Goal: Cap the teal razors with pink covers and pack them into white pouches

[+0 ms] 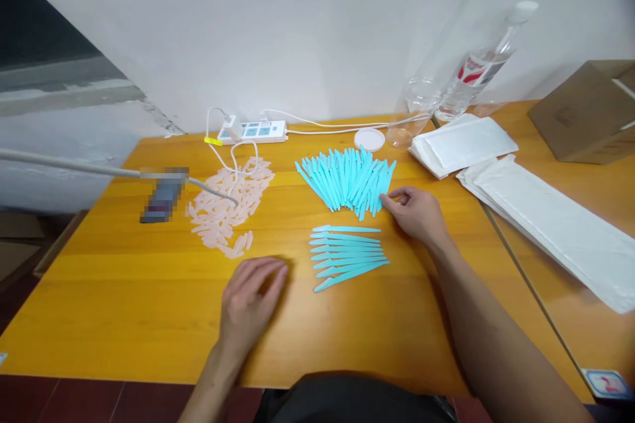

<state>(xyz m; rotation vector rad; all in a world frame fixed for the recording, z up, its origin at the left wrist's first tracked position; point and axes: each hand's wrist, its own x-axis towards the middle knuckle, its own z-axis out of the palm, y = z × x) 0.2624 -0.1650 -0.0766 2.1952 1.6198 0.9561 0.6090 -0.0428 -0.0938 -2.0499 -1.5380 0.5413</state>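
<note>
Slim turquoise eyebrow razors (342, 178) lie fanned out in a heap in the middle of the table. My right hand (414, 211) is at the heap's right edge, thumb and forefinger closed on the side of one razor. Nearer to me, several more turquoise razors (347, 256) lie side by side in a row, their wider ends to the left. Left of that row, my left hand (251, 297) rests low over the wood, fingers curled and thumb tip close to the forefinger, with nothing visible in them. Small pale pink plastic pieces (231, 201) are scattered beyond it.
White cables cross the pink pieces from a power strip (258, 131) by the wall. A blurred phone-like object (165, 197) lies left. At the back are a round lid (370, 139), clear jar (409, 112) and bottle (476, 73). White packets (550, 225) and a cardboard box (585, 112) sit right.
</note>
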